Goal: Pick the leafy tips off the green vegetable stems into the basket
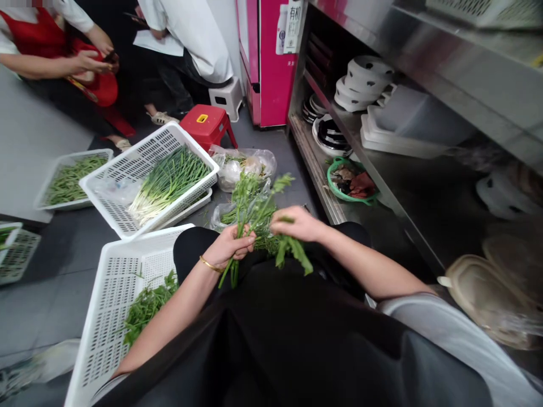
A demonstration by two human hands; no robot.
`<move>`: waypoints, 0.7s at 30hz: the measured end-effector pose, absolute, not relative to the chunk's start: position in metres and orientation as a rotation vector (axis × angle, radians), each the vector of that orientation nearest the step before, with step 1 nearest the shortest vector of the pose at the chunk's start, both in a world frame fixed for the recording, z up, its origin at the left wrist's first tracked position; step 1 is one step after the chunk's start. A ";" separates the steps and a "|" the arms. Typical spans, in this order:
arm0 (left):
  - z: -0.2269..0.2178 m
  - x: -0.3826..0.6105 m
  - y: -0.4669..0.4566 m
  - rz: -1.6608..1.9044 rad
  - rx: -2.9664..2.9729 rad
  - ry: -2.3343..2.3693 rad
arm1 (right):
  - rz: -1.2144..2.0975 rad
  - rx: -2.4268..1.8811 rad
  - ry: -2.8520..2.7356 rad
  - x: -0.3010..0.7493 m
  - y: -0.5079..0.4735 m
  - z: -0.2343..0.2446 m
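My left hand (233, 246), with a gold bracelet at the wrist, is closed around a small bunch of leafy green stalks (245, 192). The leaves stand up above the fingers and the cut ends poke out below. Beside it on the right, my right hand (299, 224) has its fingers pinched on a leafy sprig (293, 252) that droops over my dark apron (297, 328). Under both hands lies an open plastic bag with more greens (229, 216). Loose leafy greens (148, 305) lie in a white perforated basket (95, 311) next to my left forearm.
Another white basket (104, 195) holds scallions (173, 175); a further one holds green beans (76, 178). A red stool (206, 124) and a knotted plastic bag (250, 167) are ahead. Metal shelving (365, 155) with dishes and a green basket (335, 189) runs along the right. Two people are at the back left.
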State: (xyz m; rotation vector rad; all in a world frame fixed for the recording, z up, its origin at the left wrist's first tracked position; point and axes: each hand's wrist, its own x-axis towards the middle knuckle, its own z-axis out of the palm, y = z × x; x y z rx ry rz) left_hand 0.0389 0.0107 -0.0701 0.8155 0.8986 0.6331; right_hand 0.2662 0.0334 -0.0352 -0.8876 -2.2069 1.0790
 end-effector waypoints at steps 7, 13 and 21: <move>-0.074 0.048 0.020 0.646 0.788 0.927 | 0.781 -1.296 -1.827 0.316 0.033 -0.016; -0.065 0.057 0.025 0.430 0.875 0.871 | 0.051 -1.214 -2.801 0.286 0.035 -0.009; -0.065 0.028 0.019 0.432 0.958 0.880 | 0.878 -1.012 -2.463 0.319 0.045 -0.023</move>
